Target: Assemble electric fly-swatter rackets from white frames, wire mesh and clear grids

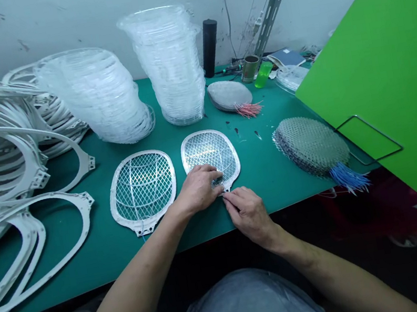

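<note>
My left hand (198, 189) grips the lower part of an oval white plastic swatter head with metal mesh (210, 150), its fingers lying across the mesh. My right hand (248, 214) pinches the narrow base of that same head between thumb and fingers, and the fingertips hide what they hold there. To the left of my hands lies a second mesh head (142, 191) with curved wires over its grid, flat on the green mat and untouched.
A green work mat (272, 177) covers the bench, with loose white plastic hoops (36, 248) heaped at left. Stacks of clear plastic frames (169, 66) stand behind, mesh stacks with coloured wires (311, 147) lie right, and a green board (385, 68) juts in at right.
</note>
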`<state>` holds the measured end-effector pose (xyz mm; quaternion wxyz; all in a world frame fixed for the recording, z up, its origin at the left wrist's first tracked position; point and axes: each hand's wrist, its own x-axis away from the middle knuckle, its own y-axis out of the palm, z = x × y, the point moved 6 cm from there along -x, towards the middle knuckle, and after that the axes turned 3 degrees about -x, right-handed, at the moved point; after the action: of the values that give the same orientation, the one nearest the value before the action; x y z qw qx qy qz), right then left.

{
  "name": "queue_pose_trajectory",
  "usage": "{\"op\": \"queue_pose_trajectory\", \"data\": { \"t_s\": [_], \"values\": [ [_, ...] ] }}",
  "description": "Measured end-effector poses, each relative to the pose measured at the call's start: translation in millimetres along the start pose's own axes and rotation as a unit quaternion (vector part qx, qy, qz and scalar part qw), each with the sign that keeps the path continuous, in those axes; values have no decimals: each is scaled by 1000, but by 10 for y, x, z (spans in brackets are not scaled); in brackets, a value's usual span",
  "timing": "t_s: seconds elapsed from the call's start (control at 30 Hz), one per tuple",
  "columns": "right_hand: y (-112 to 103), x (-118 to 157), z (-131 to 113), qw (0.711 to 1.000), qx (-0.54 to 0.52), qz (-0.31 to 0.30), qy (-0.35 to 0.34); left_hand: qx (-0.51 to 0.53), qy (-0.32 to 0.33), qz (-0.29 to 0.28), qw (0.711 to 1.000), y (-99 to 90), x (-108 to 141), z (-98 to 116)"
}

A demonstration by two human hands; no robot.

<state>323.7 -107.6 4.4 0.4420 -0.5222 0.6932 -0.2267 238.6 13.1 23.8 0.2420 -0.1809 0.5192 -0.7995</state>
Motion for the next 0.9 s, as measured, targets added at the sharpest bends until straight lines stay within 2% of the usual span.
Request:
{"op": "queue_pose_trajectory", "data": {
  "t_s": [0.33, 0.67, 0.9],
  "values": [
    [14, 31, 2, 1000, 8, -1, -17, 0, 0, -11, 1000, -21, -4, 7],
    [90, -19, -162, 982, 145, -53, -105, -16, 4, -14, 1000, -17, -9, 35],
    [102, -11, -187, 982, 151, -46, -105, -8, -4, -8, 1000, 10, 3, 19]
  ]
}}
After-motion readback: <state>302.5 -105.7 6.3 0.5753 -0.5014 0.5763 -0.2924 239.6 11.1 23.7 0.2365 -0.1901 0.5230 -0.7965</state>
